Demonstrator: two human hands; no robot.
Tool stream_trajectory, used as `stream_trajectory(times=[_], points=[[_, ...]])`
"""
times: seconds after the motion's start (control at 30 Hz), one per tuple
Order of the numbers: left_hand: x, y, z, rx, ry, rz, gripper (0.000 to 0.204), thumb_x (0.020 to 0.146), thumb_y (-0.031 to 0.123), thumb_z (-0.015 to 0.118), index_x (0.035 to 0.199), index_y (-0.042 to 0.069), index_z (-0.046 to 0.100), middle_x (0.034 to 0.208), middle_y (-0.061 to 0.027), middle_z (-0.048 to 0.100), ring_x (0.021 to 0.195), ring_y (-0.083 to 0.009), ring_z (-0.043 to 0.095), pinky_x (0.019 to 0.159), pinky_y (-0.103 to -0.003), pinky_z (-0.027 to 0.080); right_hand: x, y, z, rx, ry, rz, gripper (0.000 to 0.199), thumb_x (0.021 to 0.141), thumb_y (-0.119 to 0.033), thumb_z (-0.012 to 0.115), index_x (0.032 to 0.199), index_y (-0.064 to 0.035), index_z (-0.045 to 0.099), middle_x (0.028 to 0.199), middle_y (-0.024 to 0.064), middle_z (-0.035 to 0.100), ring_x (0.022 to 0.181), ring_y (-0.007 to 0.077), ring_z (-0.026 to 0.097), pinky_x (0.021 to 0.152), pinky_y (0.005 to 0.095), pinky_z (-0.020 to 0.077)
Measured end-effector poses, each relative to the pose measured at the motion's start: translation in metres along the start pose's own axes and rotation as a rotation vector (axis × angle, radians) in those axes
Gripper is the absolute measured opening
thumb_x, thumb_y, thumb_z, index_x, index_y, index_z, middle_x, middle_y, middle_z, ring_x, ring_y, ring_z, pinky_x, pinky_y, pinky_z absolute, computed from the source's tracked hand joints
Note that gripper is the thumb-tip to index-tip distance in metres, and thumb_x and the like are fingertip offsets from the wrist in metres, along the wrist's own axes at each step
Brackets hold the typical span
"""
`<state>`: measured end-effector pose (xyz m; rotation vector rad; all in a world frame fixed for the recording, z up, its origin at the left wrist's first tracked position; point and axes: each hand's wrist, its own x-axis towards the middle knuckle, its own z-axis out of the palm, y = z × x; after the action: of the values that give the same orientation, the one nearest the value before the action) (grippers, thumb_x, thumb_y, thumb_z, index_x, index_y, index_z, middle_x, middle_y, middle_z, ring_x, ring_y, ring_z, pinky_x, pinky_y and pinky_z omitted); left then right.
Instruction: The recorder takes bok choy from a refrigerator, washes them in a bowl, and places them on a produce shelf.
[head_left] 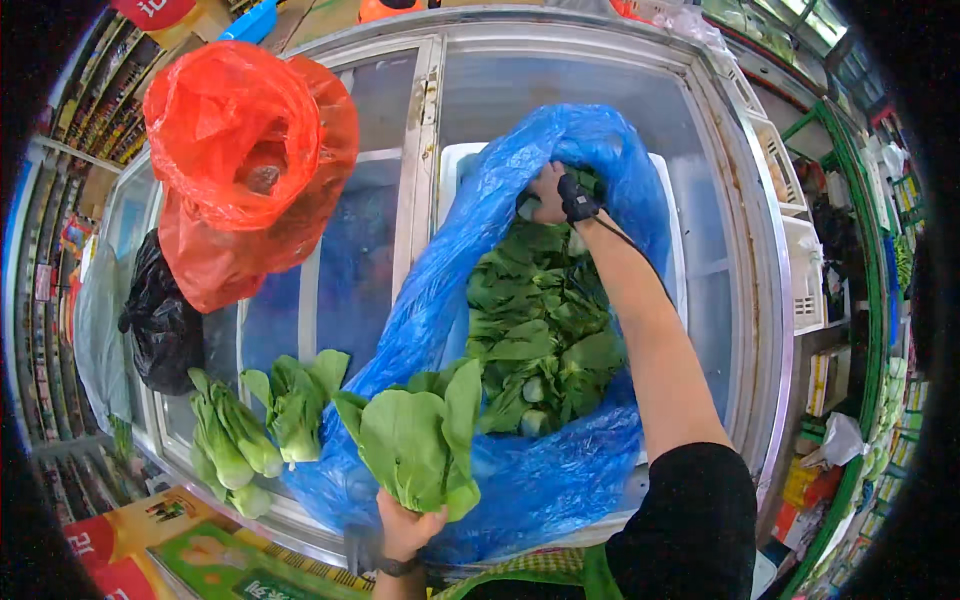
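My left hand is closed around the base of a bok choy, its broad green leaves fanned upward at the near side. A blue plastic bag lies wide open, lining a white box and spilling over its near and left sides. Packed inside are many more bok choy, leaves and pale stems showing. At the bag's far end my right hand, with a black band at the wrist, reaches down among the greens. Its fingers are mostly hidden there.
Several loose bok choy lie left of the bag on the glass-topped freezer. Beyond them stand a black bag and a large red plastic bag. Cartons sit at the near left; white crates line the right side.
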<state>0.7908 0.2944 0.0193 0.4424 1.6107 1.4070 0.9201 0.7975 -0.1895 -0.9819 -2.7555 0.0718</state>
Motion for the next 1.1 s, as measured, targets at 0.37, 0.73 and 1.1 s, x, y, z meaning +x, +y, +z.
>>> stream_trajectory(times=[0.37,0.73,1.1], points=[[0.003,0.001,0.001,0.023,0.016,0.06,0.065,0.063,0.013,0.076,0.118,-0.005,0.046,0.11,-0.0103,0.057,0.098,-0.0179,0.057,0.085,-0.034,0.047,0.015,0.031,0.076,0.205,-0.098,-0.117,0.068,0.072,-0.035,0.068,0.124,-0.0098,0.033,0.106,0.023,0.049,0.092,0.0397,0.055,0.078,0.0467,0.0511],[0.006,0.008,0.008,-0.021,-0.005,0.055,0.052,0.064,0.01,0.075,0.11,-0.003,0.053,0.103,-0.0092,0.06,0.092,-0.0166,0.058,0.083,-0.032,0.048,0.002,0.013,0.038,-0.065,-0.069,0.002,0.058,0.078,-0.038,0.062,0.116,0.0,0.041,0.102,0.0276,0.052,0.087,0.0445,0.057,0.076,0.0487,0.0496],[0.01,0.016,0.011,0.027,-0.113,0.112,0.045,0.069,0.004,0.069,0.111,-0.003,0.053,0.1,-0.0085,0.062,0.093,-0.0157,0.06,0.081,-0.032,0.049,-0.094,-0.035,-0.103,0.016,0.115,0.123,0.054,0.052,-0.019,0.081,0.103,-0.0182,0.063,0.128,0.0218,0.04,0.116,0.0395,0.042,0.093,0.0474,0.0394]])
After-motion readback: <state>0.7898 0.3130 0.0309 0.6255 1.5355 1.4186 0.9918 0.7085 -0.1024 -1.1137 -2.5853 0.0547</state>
